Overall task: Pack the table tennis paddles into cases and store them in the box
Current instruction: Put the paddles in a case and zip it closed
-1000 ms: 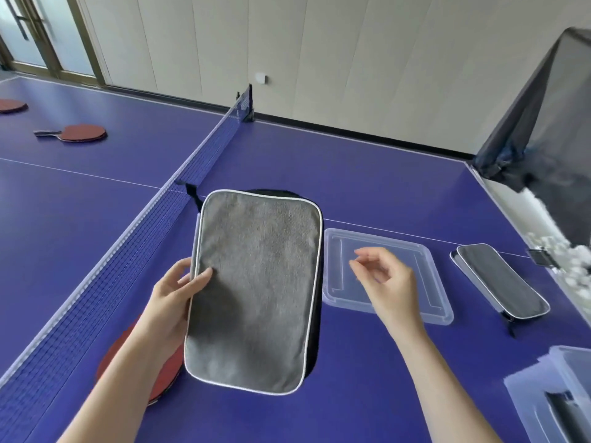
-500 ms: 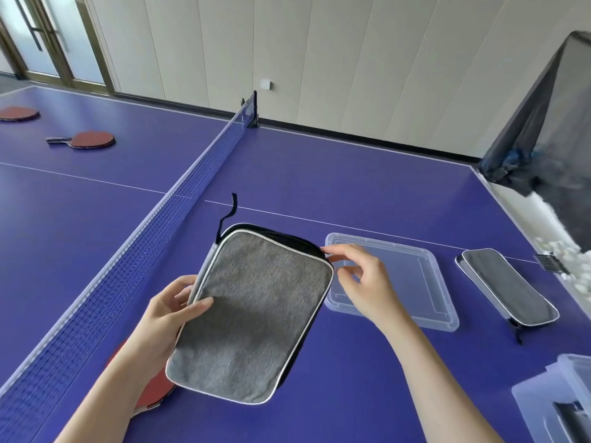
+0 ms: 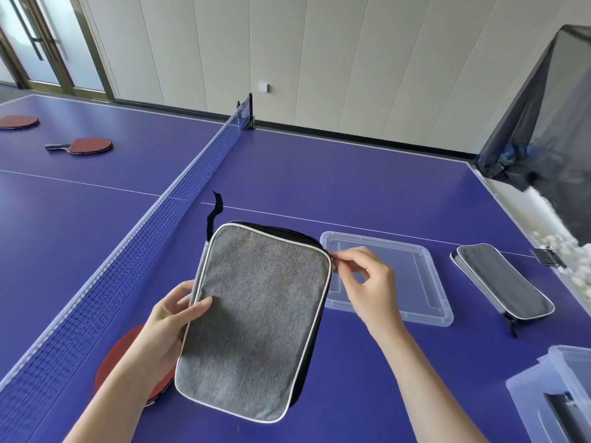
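head view: i see my left hand at lower centre-left of the frame gripping the left edge of a grey paddle case, thumb pressed on its front face and the other fingers behind it. the case is held tilted above the purple table, with a black strap sticking up from its upper left corner. my right hand, just right of centre, has thumb and forefinger pinched together at the case's upper right corner, where the zipper runs; the pull itself is too small for me to make out. under my left wrist a red paddle lies flat on the table, partly hidden by the case. behind my right hand a clear plastic lid lies flat. further right, a second grey case lies on the table, closed as far as i can tell. in the lower right corner sits a clear storage box with something dark inside. the net runs diagonally from lower left to upper centre. beyond it, at upper left, two more red paddles lie on the table: one with its handle showing, another cut off by the left edge.
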A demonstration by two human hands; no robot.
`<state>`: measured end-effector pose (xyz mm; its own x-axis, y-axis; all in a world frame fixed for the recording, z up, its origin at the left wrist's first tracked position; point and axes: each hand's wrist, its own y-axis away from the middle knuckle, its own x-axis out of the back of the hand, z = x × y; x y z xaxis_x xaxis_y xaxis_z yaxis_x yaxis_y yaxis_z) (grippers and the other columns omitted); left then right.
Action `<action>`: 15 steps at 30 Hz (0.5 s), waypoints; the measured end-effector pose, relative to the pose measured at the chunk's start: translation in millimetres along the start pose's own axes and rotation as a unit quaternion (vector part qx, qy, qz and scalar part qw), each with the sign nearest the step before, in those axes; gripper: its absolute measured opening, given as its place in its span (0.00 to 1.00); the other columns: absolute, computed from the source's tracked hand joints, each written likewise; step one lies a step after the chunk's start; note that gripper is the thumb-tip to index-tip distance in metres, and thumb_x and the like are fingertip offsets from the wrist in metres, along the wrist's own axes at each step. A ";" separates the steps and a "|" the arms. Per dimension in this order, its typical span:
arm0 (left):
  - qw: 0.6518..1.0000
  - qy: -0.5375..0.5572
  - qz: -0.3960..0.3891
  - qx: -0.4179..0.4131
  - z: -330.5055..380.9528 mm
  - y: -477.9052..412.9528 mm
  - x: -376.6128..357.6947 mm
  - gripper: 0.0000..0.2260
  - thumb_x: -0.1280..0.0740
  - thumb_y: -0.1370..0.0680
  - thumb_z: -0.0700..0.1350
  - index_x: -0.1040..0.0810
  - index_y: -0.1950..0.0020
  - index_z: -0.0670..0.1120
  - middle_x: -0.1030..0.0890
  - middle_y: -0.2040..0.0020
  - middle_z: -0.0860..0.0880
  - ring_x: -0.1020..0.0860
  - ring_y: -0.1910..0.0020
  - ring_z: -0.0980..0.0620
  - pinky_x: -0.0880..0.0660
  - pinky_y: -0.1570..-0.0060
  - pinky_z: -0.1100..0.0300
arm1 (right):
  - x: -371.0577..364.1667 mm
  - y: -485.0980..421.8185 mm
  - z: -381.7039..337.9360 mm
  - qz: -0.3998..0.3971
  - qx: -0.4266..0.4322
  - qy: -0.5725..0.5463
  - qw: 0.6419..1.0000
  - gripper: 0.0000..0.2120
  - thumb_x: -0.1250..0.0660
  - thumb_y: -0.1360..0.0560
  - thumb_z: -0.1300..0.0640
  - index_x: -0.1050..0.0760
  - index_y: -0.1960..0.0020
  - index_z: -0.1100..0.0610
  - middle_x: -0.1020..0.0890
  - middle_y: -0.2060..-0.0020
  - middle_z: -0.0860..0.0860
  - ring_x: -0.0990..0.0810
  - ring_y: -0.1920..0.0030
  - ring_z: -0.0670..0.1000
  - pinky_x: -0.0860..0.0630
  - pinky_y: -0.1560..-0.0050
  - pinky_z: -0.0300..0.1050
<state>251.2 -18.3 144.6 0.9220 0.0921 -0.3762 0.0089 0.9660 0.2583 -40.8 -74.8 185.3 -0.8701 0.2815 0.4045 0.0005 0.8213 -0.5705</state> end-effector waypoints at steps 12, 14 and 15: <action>0.998 0.047 0.043 -0.007 -2.8 0.1 -32.9 0.09 0.30 0.31 0.40 0.20 0.52 0.46 0.17 0.54 0.43 0.17 0.62 0.48 0.18 0.63 0.54 | 11.4 41.5 29.9 0.009 0.036 0.136 0.990 0.07 0.30 0.30 0.71 0.22 0.58 0.61 0.22 0.64 0.49 0.25 0.63 0.42 0.27 0.60 0.32; 0.997 0.051 0.056 -0.002 -4.7 -1.7 -36.2 0.10 0.29 0.31 0.40 0.20 0.51 0.46 0.18 0.54 0.44 0.18 0.60 0.47 0.18 0.60 0.52 | 11.5 52.6 32.4 0.001 0.028 0.142 0.989 0.07 0.30 0.30 0.71 0.22 0.58 0.60 0.22 0.64 0.48 0.25 0.62 0.41 0.27 0.60 0.32; 0.997 0.053 0.064 0.001 -5.9 -2.9 -37.7 0.10 0.29 0.31 0.41 0.20 0.50 0.46 0.18 0.53 0.44 0.18 0.58 0.46 0.19 0.58 0.50 | 11.4 58.8 33.2 -0.005 0.023 0.144 0.989 0.08 0.30 0.30 0.72 0.22 0.58 0.60 0.22 0.64 0.48 0.25 0.62 0.41 0.27 0.60 0.32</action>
<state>214.1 -23.2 152.8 0.8695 0.2397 -0.4319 -0.1052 0.9441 0.3123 -67.1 -39.8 132.6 -0.6933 0.4090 0.5933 -0.0358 0.8028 -0.5952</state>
